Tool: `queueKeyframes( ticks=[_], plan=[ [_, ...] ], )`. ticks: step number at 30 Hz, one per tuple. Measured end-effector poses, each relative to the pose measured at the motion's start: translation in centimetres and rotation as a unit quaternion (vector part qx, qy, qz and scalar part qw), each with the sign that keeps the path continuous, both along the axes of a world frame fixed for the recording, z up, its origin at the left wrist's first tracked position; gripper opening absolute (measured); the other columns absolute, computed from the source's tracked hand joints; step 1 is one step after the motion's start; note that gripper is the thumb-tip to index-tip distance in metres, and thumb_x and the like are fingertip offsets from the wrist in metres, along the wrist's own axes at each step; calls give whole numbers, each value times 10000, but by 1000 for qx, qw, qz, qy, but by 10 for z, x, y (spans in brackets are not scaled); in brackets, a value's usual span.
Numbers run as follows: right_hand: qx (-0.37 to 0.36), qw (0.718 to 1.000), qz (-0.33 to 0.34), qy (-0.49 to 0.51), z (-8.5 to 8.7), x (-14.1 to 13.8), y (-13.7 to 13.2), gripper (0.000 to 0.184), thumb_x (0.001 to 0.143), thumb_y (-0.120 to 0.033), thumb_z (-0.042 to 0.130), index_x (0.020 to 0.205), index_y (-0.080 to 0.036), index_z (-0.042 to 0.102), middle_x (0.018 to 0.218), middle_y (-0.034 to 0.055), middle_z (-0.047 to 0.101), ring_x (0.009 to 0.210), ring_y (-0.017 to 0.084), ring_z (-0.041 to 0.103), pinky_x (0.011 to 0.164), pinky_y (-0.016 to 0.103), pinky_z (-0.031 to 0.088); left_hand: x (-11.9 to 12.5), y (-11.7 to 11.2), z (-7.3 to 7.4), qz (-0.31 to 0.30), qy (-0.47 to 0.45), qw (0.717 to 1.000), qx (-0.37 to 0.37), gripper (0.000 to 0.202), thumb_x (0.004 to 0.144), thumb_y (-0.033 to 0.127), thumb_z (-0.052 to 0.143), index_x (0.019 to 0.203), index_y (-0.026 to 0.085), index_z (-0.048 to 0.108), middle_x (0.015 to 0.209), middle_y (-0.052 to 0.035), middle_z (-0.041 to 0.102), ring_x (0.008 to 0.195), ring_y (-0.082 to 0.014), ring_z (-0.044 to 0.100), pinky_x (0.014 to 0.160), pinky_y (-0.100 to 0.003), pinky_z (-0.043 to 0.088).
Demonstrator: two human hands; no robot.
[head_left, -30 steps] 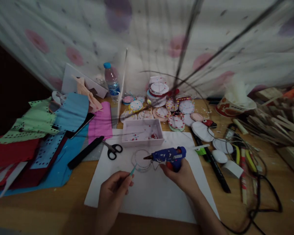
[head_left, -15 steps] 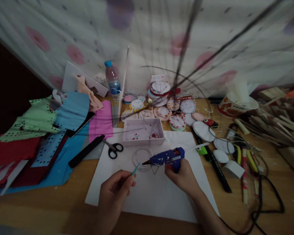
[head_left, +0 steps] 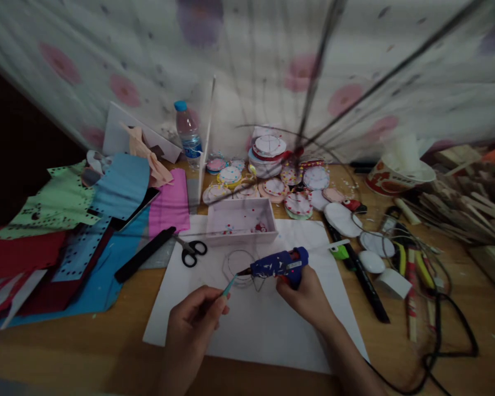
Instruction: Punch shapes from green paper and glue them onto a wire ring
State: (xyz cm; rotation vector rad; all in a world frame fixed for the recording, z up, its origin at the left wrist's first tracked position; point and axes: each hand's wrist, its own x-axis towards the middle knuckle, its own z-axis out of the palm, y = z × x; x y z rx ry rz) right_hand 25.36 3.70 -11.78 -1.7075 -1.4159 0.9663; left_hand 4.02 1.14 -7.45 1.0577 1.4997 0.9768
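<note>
Pinched between thumb and fingers, a slim teal pointed piece (head_left: 230, 285) sticks up out of my left hand (head_left: 198, 324); its exact kind is unclear. My right hand (head_left: 307, 297) is wrapped round the handle of a blue hot glue gun (head_left: 274, 265). The gun's nozzle points left and is at or very near the tip of the teal piece; whether they touch I cannot tell. Both hands are over a white board (head_left: 268, 335) with circles drawn on it. A shallow pale box (head_left: 241, 240) holding a few small red bits stands behind the gun.
Black-handled scissors (head_left: 193, 254) lie left of the gun. Coloured sheets (head_left: 121, 184) pile up at the left, near a water bottle (head_left: 187, 132). Decorated round pieces (head_left: 299, 204) crowd the back. Markers (head_left: 373, 294), a black cord (head_left: 437, 330), a paper bowl (head_left: 390, 181) and wooden sticks (head_left: 474, 198) fill the right.
The glue gun's nozzle has shifted slightly left, closer to the tip of the teal piece. My left hand has barely moved, and both grips are the same.
</note>
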Motion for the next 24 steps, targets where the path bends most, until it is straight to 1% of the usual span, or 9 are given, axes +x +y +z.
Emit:
queueKeyframes(
  ticks=[3, 8, 14, 19, 24],
  plan=[
    [-2, 1000, 5, 3, 1, 0, 0, 47, 647, -195, 526, 652, -209, 480, 530, -54, 468, 460, 106, 402, 428, 217, 323, 0, 0, -1, -5, 4, 1000, 8, 172, 728, 352, 671, 729, 183, 705, 588, -4, 636, 480, -100, 465, 445, -181, 396],
    [2, 1000, 6, 6, 0, 0, 0, 49, 660, -190, 528, 686, -207, 489, 562, -46, 496, 481, 111, 420, 445, 217, 338, -2, 0, -3, -6, -6, 1000, 7, 161, 733, 351, 675, 748, 193, 705, 595, 3, 643, 489, -96, 484, 450, -166, 407],
    [3, 1000, 13, 6, -2, 1, 0, 45, 659, -173, 521, 679, -204, 494, 553, -48, 493, 475, 110, 418, 445, 218, 336, -2, -2, 0, -7, 0, 1000, -6, 173, 740, 362, 670, 734, 192, 702, 596, 5, 637, 499, -98, 483, 460, -166, 415],
    [7, 1000, 17, -1, -2, 1, 0, 45, 668, -170, 512, 697, -203, 502, 552, -50, 486, 484, 116, 426, 454, 219, 346, -1, -2, -1, -6, -14, 1000, -4, 164, 738, 353, 676, 744, 191, 705, 601, 3, 639, 512, -99, 488, 468, -165, 408],
    [12, 1000, 21, -12, -1, 1, 0, 39, 669, -165, 508, 664, -203, 500, 539, -49, 478, 473, 111, 412, 441, 215, 337, -1, -2, -2, -4, -15, 1000, -5, 162, 736, 350, 680, 743, 191, 704, 603, 6, 637, 504, -93, 476, 466, -165, 396]
  ],
)
